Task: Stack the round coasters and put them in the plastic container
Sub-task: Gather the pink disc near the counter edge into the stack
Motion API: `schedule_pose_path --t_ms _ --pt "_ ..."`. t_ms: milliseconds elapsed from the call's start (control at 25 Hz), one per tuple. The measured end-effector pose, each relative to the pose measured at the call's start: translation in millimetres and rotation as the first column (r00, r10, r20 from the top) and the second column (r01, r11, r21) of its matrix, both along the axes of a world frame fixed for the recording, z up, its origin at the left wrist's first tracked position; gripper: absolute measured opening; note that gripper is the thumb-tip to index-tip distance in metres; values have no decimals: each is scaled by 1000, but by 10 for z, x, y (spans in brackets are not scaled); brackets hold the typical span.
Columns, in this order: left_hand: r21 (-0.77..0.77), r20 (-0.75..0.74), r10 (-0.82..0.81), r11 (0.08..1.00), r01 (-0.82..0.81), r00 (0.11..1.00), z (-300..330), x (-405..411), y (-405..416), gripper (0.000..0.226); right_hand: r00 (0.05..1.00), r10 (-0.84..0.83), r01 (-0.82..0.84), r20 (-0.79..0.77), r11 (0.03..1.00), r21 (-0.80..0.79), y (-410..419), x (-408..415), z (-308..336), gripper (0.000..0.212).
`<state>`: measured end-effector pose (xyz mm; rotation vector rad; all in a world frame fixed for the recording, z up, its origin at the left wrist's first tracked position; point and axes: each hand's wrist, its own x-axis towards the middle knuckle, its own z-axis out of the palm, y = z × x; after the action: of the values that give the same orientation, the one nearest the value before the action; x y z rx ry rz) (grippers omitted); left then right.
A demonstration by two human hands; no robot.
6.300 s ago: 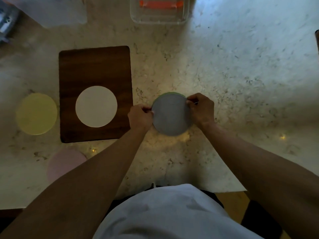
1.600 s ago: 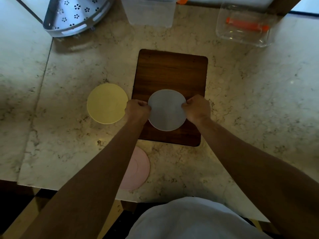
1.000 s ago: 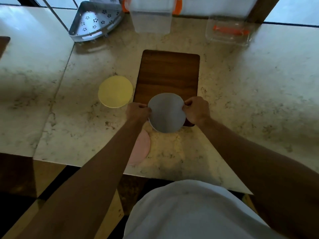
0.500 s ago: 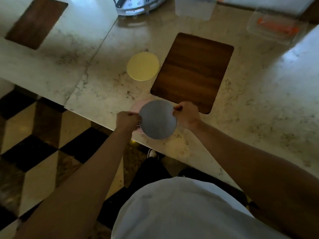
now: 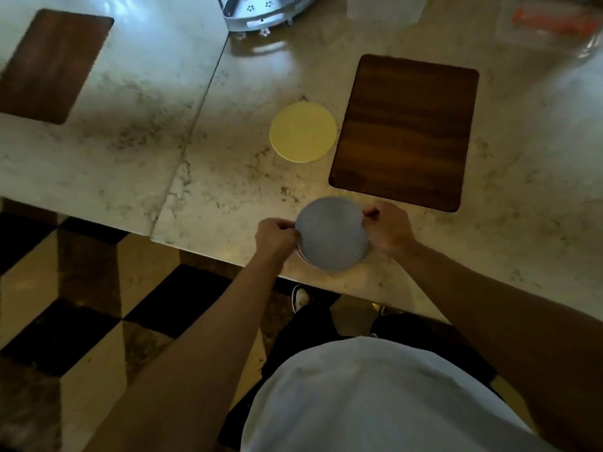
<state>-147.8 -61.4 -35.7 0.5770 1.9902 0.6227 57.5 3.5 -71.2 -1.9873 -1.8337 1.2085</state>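
A stack of round coasters with a grey one on top (image 5: 331, 234) sits near the counter's front edge. My left hand (image 5: 277, 236) pinches its left rim and my right hand (image 5: 388, 228) pinches its right rim. A thin pale edge of a lower coaster shows at the stack's lower left; the pink coaster seen earlier is hidden under it. A yellow coaster (image 5: 302, 132) lies flat on the counter farther back. The clear plastic container (image 5: 385, 8) stands at the top edge, mostly cut off.
A brown wooden board (image 5: 404, 130) lies right of the yellow coaster. Another brown board (image 5: 49, 63) is at far left. A perforated metal rack (image 5: 261, 9) and a clear lid with an orange strip (image 5: 551, 24) are at the back. The counter edge (image 5: 228, 259) runs just below the stack.
The stack came off the wooden board toward the front edge and now covers the pink coaster. The camera view shifted, showing more floor.
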Motion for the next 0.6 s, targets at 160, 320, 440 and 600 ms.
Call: schedule_pose_path --t_ms 160,320,440,600 --pt "12 -49 -154 988 155 987 -159 -137 78 16 985 -159 158 70 987 22 -118 -48 -117 22" --pt "-16 -59 -236 972 235 970 -204 -214 88 19 960 -262 263 96 965 -1 -166 -126 -173 20" --pt "17 -132 -268 962 272 954 -198 -200 94 18 957 -275 274 93 961 23 -187 -170 -185 19" --pt "55 -295 -314 937 344 902 -162 -74 56 12 966 -239 231 98 969 82 -202 -146 -144 18"
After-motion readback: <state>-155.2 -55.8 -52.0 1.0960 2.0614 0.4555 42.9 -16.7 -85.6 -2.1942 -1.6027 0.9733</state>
